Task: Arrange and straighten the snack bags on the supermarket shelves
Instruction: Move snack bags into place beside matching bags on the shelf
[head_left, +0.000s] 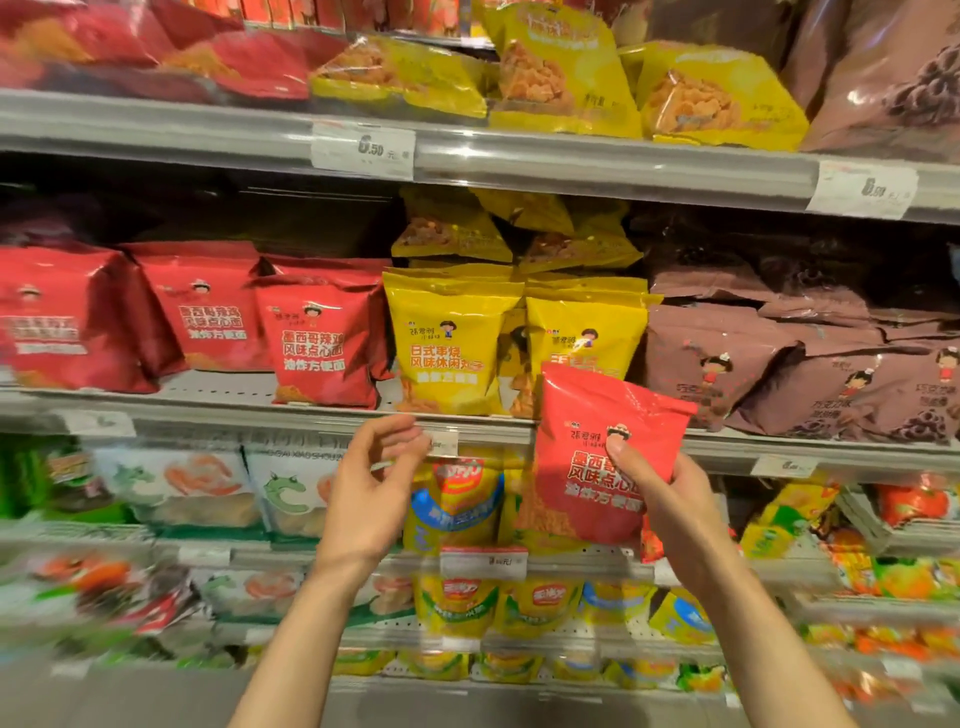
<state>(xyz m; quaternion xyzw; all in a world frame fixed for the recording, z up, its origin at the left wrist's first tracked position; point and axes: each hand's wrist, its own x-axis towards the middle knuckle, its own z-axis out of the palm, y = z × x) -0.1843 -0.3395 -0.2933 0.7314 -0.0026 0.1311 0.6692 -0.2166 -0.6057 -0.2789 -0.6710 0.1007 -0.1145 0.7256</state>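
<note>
My right hand (670, 499) grips a red snack bag (597, 447) by its lower right side, thumb across the front, and holds it upright in front of the middle shelf's edge (260, 410). My left hand (371, 478) hovers to the left of it, fingers loosely curled, holding nothing. On the middle shelf stand matching red bags (317, 348), yellow bags (447, 343) in the centre with more yellow ones piled behind, and brown bags (727, 358) leaning on the right.
The top shelf (571, 161) carries red, yellow and brown bags lying tilted. Price tags (363, 150) hang on the shelf rails. Lower shelves hold green-and-white bags (197, 488) at left and yellow, orange packets (457, 504) at centre and right.
</note>
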